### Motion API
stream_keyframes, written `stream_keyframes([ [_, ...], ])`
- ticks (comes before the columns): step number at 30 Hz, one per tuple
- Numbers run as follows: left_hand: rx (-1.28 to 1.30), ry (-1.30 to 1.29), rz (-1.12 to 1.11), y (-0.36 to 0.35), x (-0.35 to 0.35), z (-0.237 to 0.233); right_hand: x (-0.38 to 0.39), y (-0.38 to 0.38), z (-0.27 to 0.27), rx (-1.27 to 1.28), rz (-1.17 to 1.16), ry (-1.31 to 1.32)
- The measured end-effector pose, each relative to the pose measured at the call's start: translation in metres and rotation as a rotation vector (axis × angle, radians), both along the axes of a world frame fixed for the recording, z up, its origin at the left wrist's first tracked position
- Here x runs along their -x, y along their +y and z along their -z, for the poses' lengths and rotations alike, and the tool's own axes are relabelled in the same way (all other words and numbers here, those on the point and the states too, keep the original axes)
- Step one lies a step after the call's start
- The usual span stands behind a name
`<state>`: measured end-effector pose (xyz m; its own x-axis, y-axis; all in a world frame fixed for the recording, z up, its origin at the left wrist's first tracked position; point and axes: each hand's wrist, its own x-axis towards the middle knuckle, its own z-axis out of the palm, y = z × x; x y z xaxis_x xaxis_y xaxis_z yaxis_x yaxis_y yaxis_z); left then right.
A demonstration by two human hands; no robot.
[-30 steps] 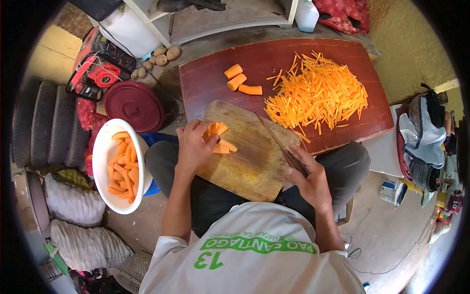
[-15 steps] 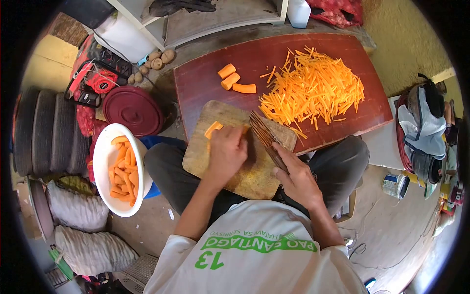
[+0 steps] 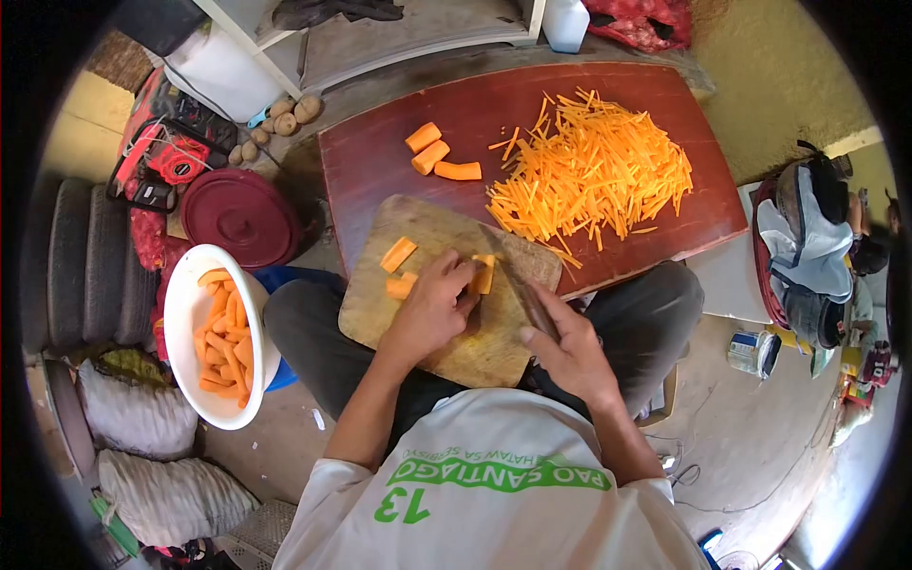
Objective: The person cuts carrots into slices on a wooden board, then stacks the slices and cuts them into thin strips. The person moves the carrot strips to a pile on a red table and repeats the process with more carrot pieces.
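A worn wooden cutting board (image 3: 380, 309) rests on my lap, against the red table. My right hand (image 3: 573, 354) is wrapped round the handle of a knife (image 3: 521, 277), whose blade lies over the board's right part. My left hand (image 3: 432, 306) is on the board, its fingers bent against a carrot piece (image 3: 484, 274) just left of the blade. Two more carrot pieces, one at the upper left (image 3: 398, 254) and one beside my left hand (image 3: 400, 286), lie on the board.
The red table (image 3: 380, 133) holds a heap of carrot strips (image 3: 598, 176) and three carrot chunks (image 3: 429, 157). A white basin (image 3: 180, 313) of carrots stands at the left, near a maroon lid (image 3: 237, 217). Tires and sacks are further left.
My left hand has shifted and uncovered the carrot pieces on the board. The knife blade, blurred and higher before, now lies beside a carrot piece. The whole view has shifted slightly.
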<state>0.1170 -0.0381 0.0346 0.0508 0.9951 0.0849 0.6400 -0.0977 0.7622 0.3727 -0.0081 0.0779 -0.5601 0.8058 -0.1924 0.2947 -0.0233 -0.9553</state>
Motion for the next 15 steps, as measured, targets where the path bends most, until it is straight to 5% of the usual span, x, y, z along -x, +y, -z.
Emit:
stream_keyframes([
  [6, -0.177, 0.168, -0.087, -0.008, -0.010, 0.015, 0.022, 0.024, -0.005, 0.081, -0.088, 0.041],
  [10, -0.223, 0.222, -0.074, -0.006, -0.016, 0.004, 0.009, 0.019, 0.001, -0.275, -0.140, -0.045],
  [15, -0.119, 0.299, 0.001, -0.004, -0.012, -0.008, -0.010, -0.003, -0.019, -0.315, -0.175, -0.088],
])
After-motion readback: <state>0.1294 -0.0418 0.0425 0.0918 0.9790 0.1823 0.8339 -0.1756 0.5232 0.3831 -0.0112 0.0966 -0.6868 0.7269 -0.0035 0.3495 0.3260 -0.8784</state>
